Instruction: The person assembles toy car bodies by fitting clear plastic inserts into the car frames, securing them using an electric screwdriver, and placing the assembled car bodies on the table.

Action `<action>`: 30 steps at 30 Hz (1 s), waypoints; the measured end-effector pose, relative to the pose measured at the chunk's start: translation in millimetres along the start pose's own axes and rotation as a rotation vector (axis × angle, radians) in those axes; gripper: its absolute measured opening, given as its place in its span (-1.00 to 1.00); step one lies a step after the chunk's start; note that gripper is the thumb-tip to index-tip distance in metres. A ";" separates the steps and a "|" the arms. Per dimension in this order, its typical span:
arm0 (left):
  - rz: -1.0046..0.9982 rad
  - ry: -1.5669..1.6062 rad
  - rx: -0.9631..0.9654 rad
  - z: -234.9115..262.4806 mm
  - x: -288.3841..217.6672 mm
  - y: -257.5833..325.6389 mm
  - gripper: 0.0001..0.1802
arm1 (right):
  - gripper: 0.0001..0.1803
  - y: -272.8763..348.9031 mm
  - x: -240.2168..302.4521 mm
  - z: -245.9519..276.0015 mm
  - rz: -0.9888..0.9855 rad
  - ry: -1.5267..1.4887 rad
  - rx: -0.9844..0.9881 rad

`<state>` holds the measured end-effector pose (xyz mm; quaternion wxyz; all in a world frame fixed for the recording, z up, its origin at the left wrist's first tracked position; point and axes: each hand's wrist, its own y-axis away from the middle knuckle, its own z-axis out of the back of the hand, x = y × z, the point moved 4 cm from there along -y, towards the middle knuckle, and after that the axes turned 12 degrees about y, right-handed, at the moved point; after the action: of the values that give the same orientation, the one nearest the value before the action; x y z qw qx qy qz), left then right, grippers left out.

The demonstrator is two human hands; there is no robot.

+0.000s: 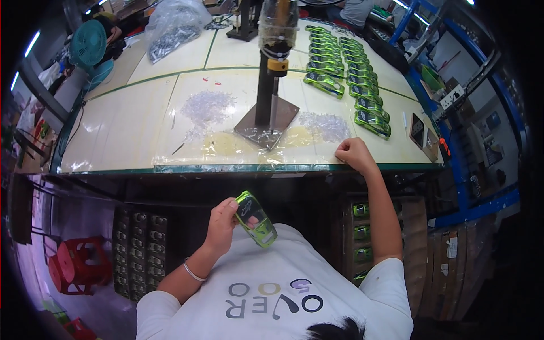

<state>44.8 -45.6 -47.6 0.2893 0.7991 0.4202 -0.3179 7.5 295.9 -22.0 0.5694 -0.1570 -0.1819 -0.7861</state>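
Note:
My left hand grips a green toy car body by one end, holding it tilted in front of my shirt, below the table edge. The car body has dark and clear window parts. My right hand rests at the table's front edge with its fingers pinched together. Whatever lies between those fingertips is too small to make out. Just beyond it spreads a pile of small clear plastic pieces. A bench press on a square metal base stands between this pile and a second clear pile.
Rows of green car bodies line the table's right side. A phone-like device lies by the right edge. A clear bag of parts sits at the back. Trays of small parts, a box with car bodies and a red stool stand below.

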 end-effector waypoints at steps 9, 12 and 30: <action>-0.193 -0.377 0.313 -42.7 -26.6 -2.3 -0.76 | -0.93 95.5 119.1 -15.4 0.503 -0.857 0.173; -0.199 -0.503 0.365 -50.5 -32.5 1.6 -0.77 | -0.92 100.6 135.5 -24.6 0.571 -0.839 0.196; -0.155 -0.660 0.416 -60.1 -36.3 7.4 -0.80 | -0.94 104.9 142.7 -19.7 0.598 -0.690 0.307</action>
<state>50.9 -23.0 19.0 0.2161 0.6616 0.2903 -0.6568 63.4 137.2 36.5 0.6935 -0.3685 -0.4210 -0.4539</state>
